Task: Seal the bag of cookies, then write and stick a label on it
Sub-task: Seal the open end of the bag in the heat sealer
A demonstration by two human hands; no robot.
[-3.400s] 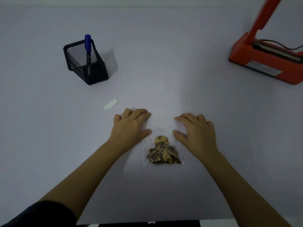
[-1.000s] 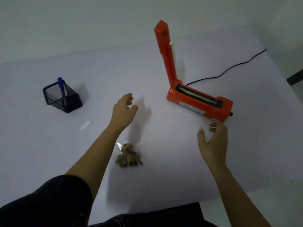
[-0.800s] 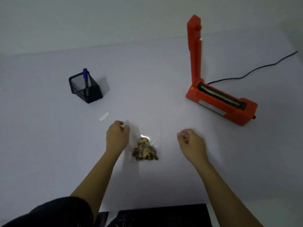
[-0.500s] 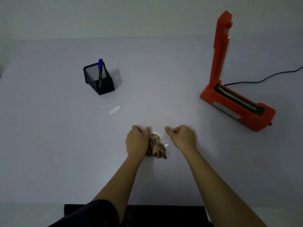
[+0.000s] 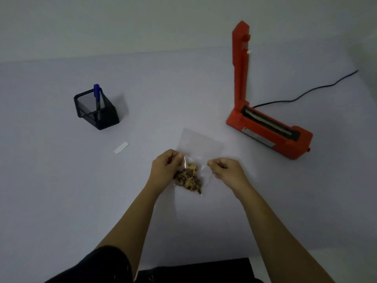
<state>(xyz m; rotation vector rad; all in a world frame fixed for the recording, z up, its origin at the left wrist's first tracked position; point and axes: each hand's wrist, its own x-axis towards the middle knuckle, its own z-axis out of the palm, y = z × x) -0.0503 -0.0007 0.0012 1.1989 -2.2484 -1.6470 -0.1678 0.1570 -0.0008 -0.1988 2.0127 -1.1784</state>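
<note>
A clear plastic bag (image 5: 201, 144) with several chocolate-chip cookies (image 5: 188, 177) at its bottom is held just above the white table. My left hand (image 5: 164, 167) pinches the bag's left edge and my right hand (image 5: 225, 169) pinches its right edge. The bag's open top stands up towards the far side. An orange heat sealer (image 5: 269, 129) sits at the right with its arm raised upright. A small white label (image 5: 121, 148) lies on the table to the left. A blue pen (image 5: 97, 97) stands in a black mesh holder (image 5: 95, 110).
The sealer's black cable (image 5: 310, 91) runs off to the far right. The white table (image 5: 61, 190) ends at a near edge by my lap. A pale wall rises behind the table.
Both hands have closed on the bag's side edges and lifted it, so the bag's clear top now stands open and upright. The camera view shifted slightly.
</note>
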